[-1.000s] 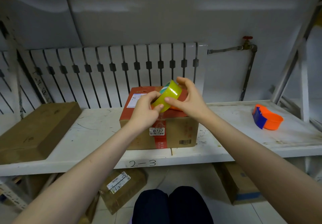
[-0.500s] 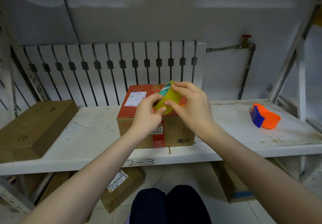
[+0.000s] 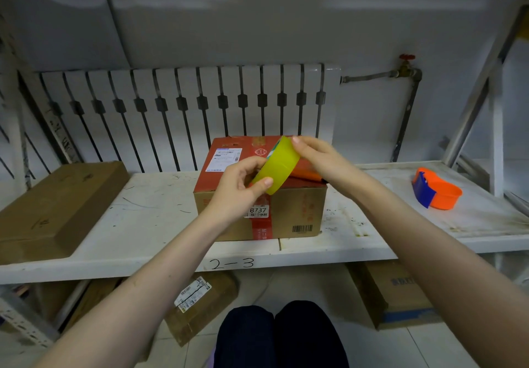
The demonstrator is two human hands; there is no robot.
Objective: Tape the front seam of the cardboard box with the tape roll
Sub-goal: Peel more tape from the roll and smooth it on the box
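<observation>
A cardboard box (image 3: 297,210) with a red top, a white label and a red strip down its front stands on the white shelf (image 3: 143,224). Both hands hold a yellow-green tape roll (image 3: 279,166) tilted in the air above the box's front edge. My left hand (image 3: 240,187) grips the roll's lower left side, thumb pressed on its outer face. My right hand (image 3: 320,158) holds the upper right rim with its fingertips. The box's right top flap sits slightly raised behind the roll.
A flat brown carton (image 3: 54,207) lies at the shelf's left end. An orange and blue tape dispenser (image 3: 435,193) rests on the right. A radiator (image 3: 186,110) lines the wall behind. More boxes (image 3: 200,304) sit on the floor under the shelf, by my knees (image 3: 280,336).
The roll has turned slightly in my hands and my left thumb has shifted onto its outer face. The view has drifted a little; the box has not moved.
</observation>
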